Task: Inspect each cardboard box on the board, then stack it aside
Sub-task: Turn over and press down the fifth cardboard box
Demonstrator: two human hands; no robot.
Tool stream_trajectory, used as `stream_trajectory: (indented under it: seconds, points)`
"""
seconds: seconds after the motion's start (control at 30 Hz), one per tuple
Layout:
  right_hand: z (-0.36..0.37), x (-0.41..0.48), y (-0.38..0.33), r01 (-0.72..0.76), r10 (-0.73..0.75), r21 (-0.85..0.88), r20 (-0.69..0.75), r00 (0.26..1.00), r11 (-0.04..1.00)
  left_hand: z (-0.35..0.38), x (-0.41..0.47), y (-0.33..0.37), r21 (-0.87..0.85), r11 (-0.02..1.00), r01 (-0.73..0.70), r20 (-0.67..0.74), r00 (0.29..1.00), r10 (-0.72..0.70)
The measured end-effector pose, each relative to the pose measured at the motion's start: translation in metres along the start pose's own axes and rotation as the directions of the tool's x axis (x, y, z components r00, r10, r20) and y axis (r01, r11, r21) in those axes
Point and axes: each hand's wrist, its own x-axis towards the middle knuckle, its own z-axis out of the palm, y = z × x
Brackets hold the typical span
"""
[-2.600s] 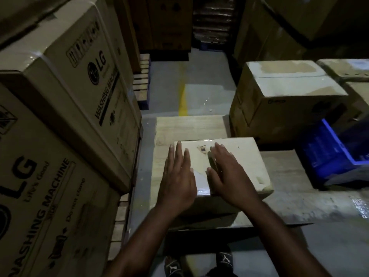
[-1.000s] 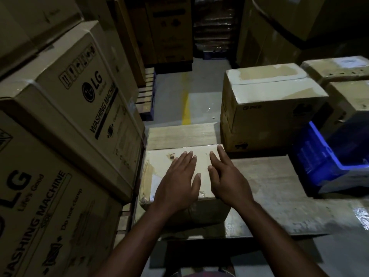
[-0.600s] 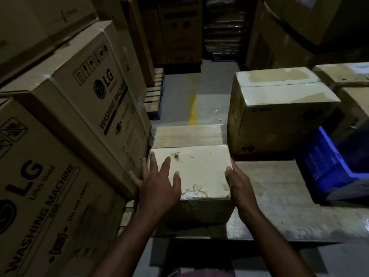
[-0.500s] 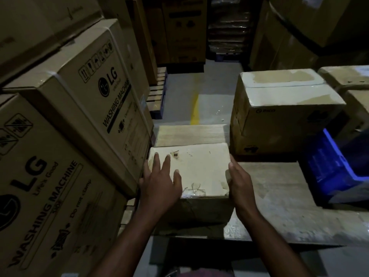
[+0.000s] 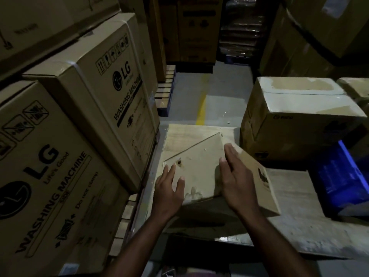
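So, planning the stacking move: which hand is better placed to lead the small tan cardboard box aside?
Likely the right hand: it lies along the right edge of the small tan cardboard box, nearest the big taped cardboard carton. The left hand only rests flat on its near-left corner.

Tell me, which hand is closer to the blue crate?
Right. The right hand is on the cardboard box's edge that faces the blue crate; the left hand is on the box's opposite side, farther away.
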Motion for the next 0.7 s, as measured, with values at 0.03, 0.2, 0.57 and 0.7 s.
stream_trajectory:
  seconds: [0.03, 0.2, 0.57, 0.7]
  points:
    - [0.005, -0.001, 0.0, 0.007, -0.007, -0.011, 0.017, 1.0, 1.0, -0.001, 0.001, -0.002, 0.014, 1.0, 0.025, 0.016, 1.0, -0.025]
    - [0.032, 0.0, 0.013, 0.014, -0.003, -0.061, 0.178, 0.984, 0.998, -0.018, -0.005, 0.028, 0.016, 0.998, -0.065, 0.119, 0.991, 0.063]
    - [0.007, 0.024, 0.107, -0.194, 0.225, -0.467, 0.01, 0.974, 0.863, -0.045, 0.004, -0.011, 0.078, 0.983, -0.167, -0.068, 0.983, 0.172]
    - [0.006, 0.023, 0.092, -0.157, 0.19, -0.551, 0.003, 0.982, 0.819, -0.04, 0.013, -0.042, 0.02, 0.995, -0.096, -0.074, 0.992, 0.097]
